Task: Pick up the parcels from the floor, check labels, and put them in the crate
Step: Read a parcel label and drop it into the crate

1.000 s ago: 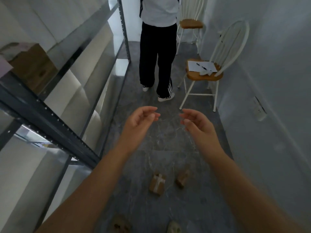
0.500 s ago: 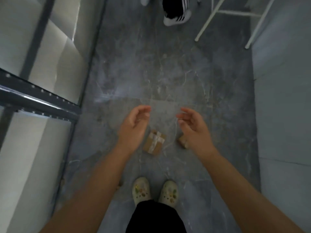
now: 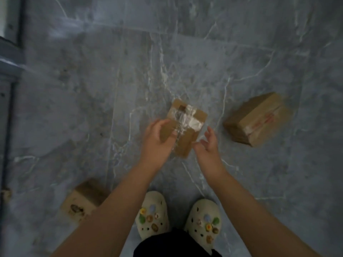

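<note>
Cardboard parcel (image 3: 187, 127) in left hand (image 3: 156, 143), right hand (image 3: 207, 147) beside

Taped parcel (image 3: 187, 125) ahead of shoes (image 3: 152, 214); second parcel (image 3: 258, 119) right, third parcel (image 3: 83, 199) left

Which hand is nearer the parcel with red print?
Right. The right hand is beside the taped parcel, on the side facing the red-print parcel; the left hand grips the taped parcel's far edge.
</note>
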A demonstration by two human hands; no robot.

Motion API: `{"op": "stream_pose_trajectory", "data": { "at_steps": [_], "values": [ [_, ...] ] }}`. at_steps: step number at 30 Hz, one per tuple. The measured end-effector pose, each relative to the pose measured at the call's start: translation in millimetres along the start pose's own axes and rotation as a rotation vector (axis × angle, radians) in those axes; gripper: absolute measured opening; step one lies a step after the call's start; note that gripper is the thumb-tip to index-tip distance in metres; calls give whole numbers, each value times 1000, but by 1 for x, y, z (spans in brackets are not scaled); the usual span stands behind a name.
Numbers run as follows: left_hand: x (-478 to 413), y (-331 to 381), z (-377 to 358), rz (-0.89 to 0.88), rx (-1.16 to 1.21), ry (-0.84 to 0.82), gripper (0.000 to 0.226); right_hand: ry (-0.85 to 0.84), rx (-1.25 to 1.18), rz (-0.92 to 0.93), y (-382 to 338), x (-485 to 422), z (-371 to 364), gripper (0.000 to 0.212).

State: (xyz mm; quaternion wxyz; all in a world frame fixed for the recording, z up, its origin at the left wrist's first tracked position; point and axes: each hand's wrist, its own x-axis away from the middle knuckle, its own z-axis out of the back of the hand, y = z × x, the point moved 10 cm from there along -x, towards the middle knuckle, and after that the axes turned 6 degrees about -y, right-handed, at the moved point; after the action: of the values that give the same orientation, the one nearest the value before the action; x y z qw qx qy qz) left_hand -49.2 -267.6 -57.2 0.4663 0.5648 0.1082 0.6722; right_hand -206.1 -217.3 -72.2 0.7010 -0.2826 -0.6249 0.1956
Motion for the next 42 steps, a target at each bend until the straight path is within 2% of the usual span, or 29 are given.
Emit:
{"op": "stream_pose_trajectory", "data": {
  "at_steps": [2,4,8,12,16,21,25,29,32,35,37,42],
  "values": [
    [-9,-21,-15,78,35,-14,82,-44,-50,-50,28,-13,-9,71],
    [-10,-27,-26,137,57,-33,113,-95,-83,-51,38,-15,-16,71],
    [7,-9,-20,235,3,-3,131,-144,-86,58,1,12,-15,65],
    [54,52,12,252,111,24,152,-163,-126,220,-86,81,0,66],
    [119,154,56,144,213,63,146,-169,-139,391,-199,175,17,67],
    [208,314,114,-69,290,78,134,-133,27,616,-350,298,33,62],
    [279,429,171,-218,308,137,131,-111,-18,740,-459,388,49,64],
    [362,530,226,-409,309,173,131,-30,55,833,-542,472,67,68],
    [421,582,260,-522,284,180,133,-14,75,825,-582,520,74,80],
    [474,619,283,-610,216,187,134,-121,42,875,-619,568,67,84],
    [508,638,291,-657,137,230,133,-194,37,927,-641,598,59,94],
    [578,674,315,-852,74,335,124,-147,-39,935,-675,647,66,121]
  ]
}}
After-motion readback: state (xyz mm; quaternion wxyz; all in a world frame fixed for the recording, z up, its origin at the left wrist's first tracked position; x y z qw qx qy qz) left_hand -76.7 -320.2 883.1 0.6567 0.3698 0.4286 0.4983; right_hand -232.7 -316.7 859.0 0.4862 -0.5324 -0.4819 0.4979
